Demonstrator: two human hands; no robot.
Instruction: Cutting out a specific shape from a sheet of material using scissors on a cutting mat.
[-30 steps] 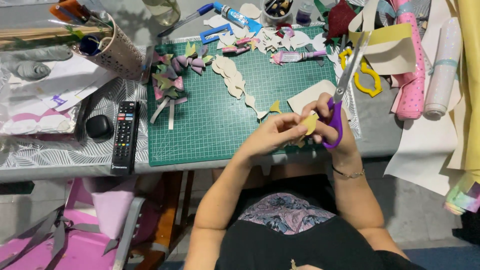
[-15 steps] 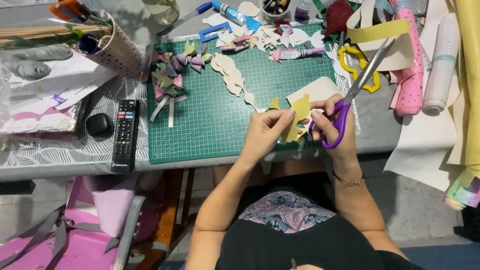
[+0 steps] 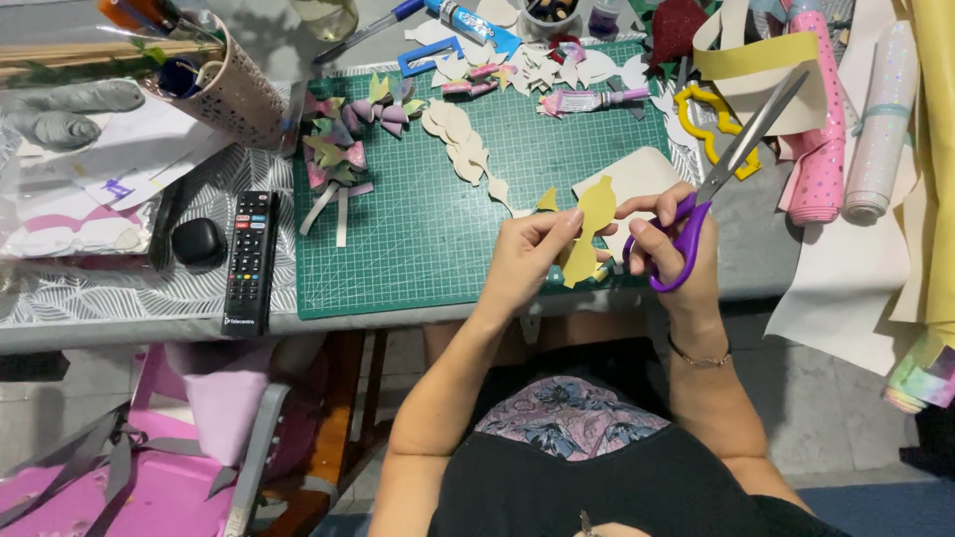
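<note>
Pinching a curvy yellow foam cut-out (image 3: 594,227) above the table's near edge, the left hand (image 3: 522,261) should turn it steadily while the right hand (image 3: 668,249) grips purple-handled scissors (image 3: 718,189). Beyond lie the green gridded cutting mat (image 3: 428,229) and cream petal strips (image 3: 463,149).

The flat yellow leaf-shaped cutout (image 3: 589,231) looks like matt foam or paper. The purple-handled scissors (image 3: 718,187) have glossy plastic loops and smooth metal blades. The gridded green cutting mat (image 3: 418,229) looks matt and rubbery.
</note>
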